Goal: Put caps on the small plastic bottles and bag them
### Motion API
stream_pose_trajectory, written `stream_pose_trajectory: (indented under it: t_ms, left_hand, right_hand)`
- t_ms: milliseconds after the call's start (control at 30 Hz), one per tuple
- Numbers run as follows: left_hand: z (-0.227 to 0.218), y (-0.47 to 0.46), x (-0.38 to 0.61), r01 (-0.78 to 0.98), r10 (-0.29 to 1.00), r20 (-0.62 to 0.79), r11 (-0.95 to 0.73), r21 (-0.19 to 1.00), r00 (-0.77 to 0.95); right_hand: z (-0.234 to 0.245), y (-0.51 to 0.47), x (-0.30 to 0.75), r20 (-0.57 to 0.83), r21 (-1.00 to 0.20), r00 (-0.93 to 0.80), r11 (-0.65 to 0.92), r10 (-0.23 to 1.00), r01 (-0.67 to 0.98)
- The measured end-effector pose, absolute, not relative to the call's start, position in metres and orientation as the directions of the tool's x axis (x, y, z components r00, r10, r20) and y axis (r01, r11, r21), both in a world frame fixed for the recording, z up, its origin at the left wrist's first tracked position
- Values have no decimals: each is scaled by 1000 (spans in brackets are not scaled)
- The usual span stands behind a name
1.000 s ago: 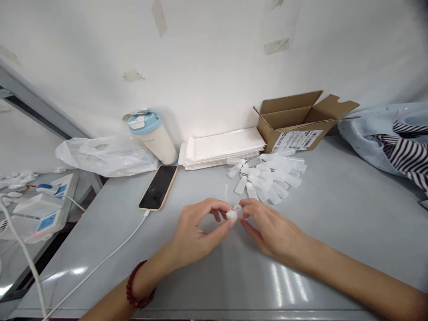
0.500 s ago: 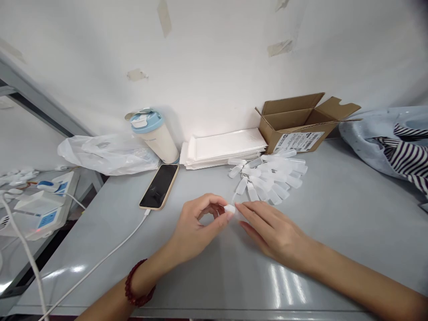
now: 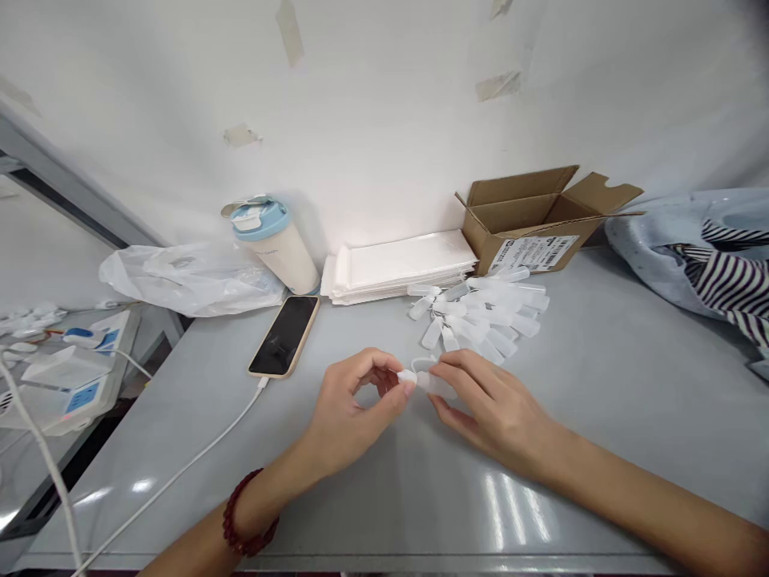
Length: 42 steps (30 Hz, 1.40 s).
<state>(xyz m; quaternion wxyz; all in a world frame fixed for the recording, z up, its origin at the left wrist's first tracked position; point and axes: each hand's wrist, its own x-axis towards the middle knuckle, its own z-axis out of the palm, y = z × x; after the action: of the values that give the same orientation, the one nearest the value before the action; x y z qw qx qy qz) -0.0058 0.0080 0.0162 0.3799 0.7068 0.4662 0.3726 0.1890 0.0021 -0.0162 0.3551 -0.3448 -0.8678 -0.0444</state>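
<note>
My left hand (image 3: 352, 409) pinches a small white cap (image 3: 407, 375) between thumb and forefinger, just above the grey table (image 3: 601, 385). Close against it, my right hand (image 3: 489, 401) grips a small translucent plastic vial (image 3: 437, 383) lying sideways, its mouth facing the cap. Cap and vial touch or nearly touch. Just beyond my hands lies a pile of several more translucent vials (image 3: 486, 308).
A phone (image 3: 284, 335) with a white cable (image 3: 180, 473) lies at the left. Behind it stand a blue-lidded cup (image 3: 273, 240) and a plastic bag (image 3: 186, 276). A stack of white sheets (image 3: 400, 264), an open cardboard box (image 3: 534, 216) and striped cloth (image 3: 714, 264) line the wall.
The vial in my right hand has turned sideways, and the cap in my left hand is now pressed to its mouth. Both hands stayed in about the same spot.
</note>
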Motion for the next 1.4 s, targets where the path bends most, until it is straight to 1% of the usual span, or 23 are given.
stream_pose_trajectory:
  t_ms: [100,233,300,367,467,567,667,767,900,933,967,1000,1033,1067,1100,1133,1167,1200,1233,1267,1333,1400]
  left_hand:
    - [17,6,-5,341,925,212,-319,884,315]
    - [17,3,-2,344,880,286,-421,839,380]
    - [15,2,0,348,874,331,-453,821,356]
    - [12,1,1,352,888,337,-438,828,313]
    - [9,1,2,329,933,249,-328,886,261]
    - [10,1,2,275,967,83,-150,950,241]
    - [13,3,2,222,963,-59,-1,975,263]
    - [14,6,1,159,941,-126,79,984,314]
    - [15,8,-1,97,923,-140,112,989,360]
    - [15,8,-2,92,923,-129,103,990,363]
    - [15,9,-2,85,924,-115,90,992,365]
    - [15,9,-3,76,924,-100,77,994,369]
    - [14,10,-3,63,924,-84,65,996,374]
    - [14,10,-3,49,921,-70,55,997,383]
    - [13,10,-4,34,917,-59,49,998,394]
    - [12,11,-4,20,912,-50,46,999,407]
    - [11,11,-5,5,905,-41,43,999,424]
    - [10,12,-5,-15,897,-26,37,999,442]
    - [9,12,-6,-37,886,-10,30,999,464]
    - [8,12,-7,-61,873,8,24,998,487]
    - [7,12,-8,-88,852,42,5,996,522]
    - [7,13,-9,-66,849,57,-26,997,525]
  right_hand:
    - [-16,3,189,649,-186,-493,749,580,636]
    - [-16,2,190,657,-187,-488,751,575,633]
    - [-16,2,190,663,-184,-486,753,570,632]
    - [-16,1,190,666,-174,-489,755,563,632]
    - [-17,-1,189,669,-148,-500,758,550,635]
    - [-18,-3,189,693,-90,-506,759,513,645]
    - [-19,-4,190,697,-24,-538,766,473,642]
    - [-18,-5,192,693,-5,-560,780,454,626]
    - [-22,-5,192,713,-11,-550,791,436,612]
    - [-23,-5,192,720,-44,-534,797,443,602]
    - [-24,-6,191,724,-111,-508,806,467,581]
    - [-23,-6,190,715,-224,-470,807,517,547]
    - [-22,-7,189,680,-378,-424,781,598,496]
    - [-20,-8,188,601,-562,-380,710,703,425]
    - [-16,-8,187,473,-744,-350,579,809,332]
    - [-12,-8,186,308,-888,-342,397,888,231]
    - [-7,-7,186,139,-971,-364,198,921,131]
    - [-3,-6,185,9,-999,-400,26,916,38]
    - [1,-4,185,-78,-993,-452,-107,889,-40]
    - [4,-2,186,-124,-975,-501,-200,856,-101]
    - [7,0,186,-148,-947,-560,-281,815,-159]
    - [5,0,186,-141,-959,-535,-250,833,-136]
